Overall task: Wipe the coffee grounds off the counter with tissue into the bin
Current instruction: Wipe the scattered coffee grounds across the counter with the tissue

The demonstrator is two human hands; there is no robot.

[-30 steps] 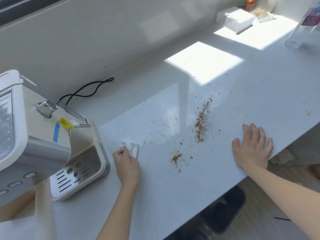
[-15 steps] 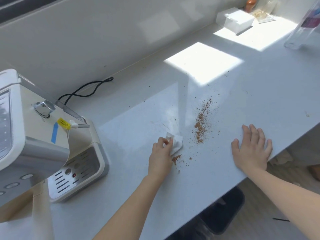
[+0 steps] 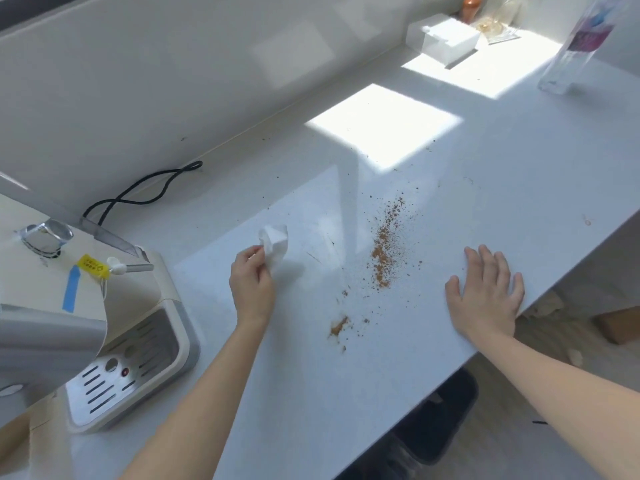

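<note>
Now my left grip [image 3: 251, 289] pinches the crumpled tissue [image 3: 275, 242] near the coffee grounds [image 3: 384, 251] on the tabletop [image 3: 311, 393], ready to sweep them over the near edge (bin [image 3: 440, 420] below), where my right grip [image 3: 486, 296] rests spread, bracing.

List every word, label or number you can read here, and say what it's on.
No text here is legible.
The yellow tag on the coffee machine: dark print, too small to read.
The purple-and-blue label on the clear bottle: blurred, unreadable.
</note>
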